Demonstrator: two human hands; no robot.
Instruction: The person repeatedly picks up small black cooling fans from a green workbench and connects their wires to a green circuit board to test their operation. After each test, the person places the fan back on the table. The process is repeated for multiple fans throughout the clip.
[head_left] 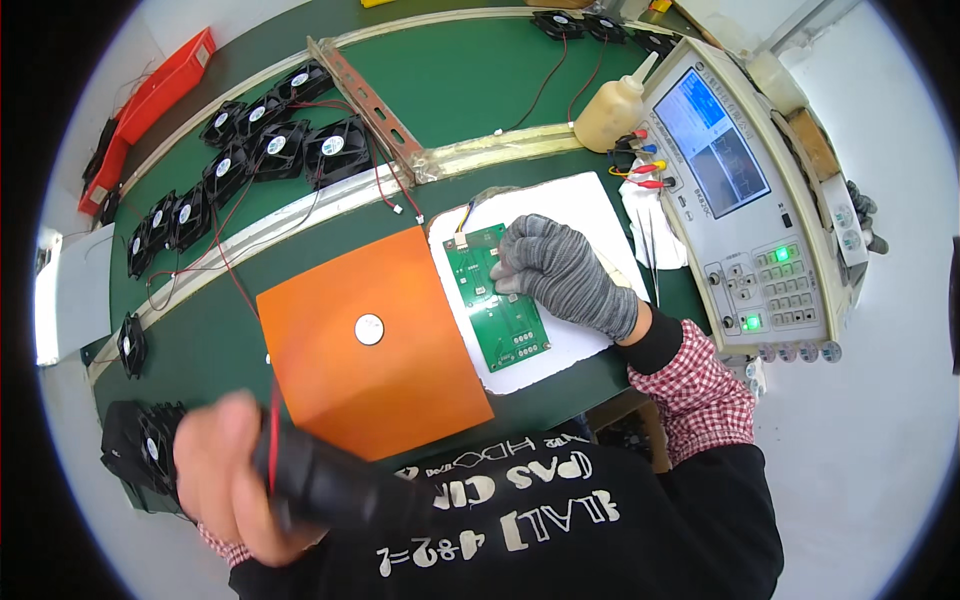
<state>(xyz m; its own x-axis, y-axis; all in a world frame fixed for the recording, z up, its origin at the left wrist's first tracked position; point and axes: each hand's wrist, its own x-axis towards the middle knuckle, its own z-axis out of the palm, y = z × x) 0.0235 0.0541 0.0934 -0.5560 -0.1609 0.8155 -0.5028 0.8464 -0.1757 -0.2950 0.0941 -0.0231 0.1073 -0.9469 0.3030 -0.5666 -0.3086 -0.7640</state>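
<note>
My left hand (228, 470), bare and smeared by motion, grips a blurred black fan (320, 485) with a red wire, low at the left in front of my body. My right hand (565, 272), in a grey knitted glove, rests with curled fingers over the upper right part of a green circuit board (500, 325). What its fingertips hold, if anything, is hidden. The board lies tilted on a white foam pad (590, 210), with a small cable plugged in at its top end. Left of it lies an orange sheet (400, 270) bearing a round white sticker (369, 329).
Several black fans (275, 150) with loose wires lie at the far left, more (140, 440) at the near left. A metal rail (370, 110) crosses the green table. On the right stand a test instrument (730, 180), a squeeze bottle (612, 110), clip leads (655, 182) and tweezers (650, 250).
</note>
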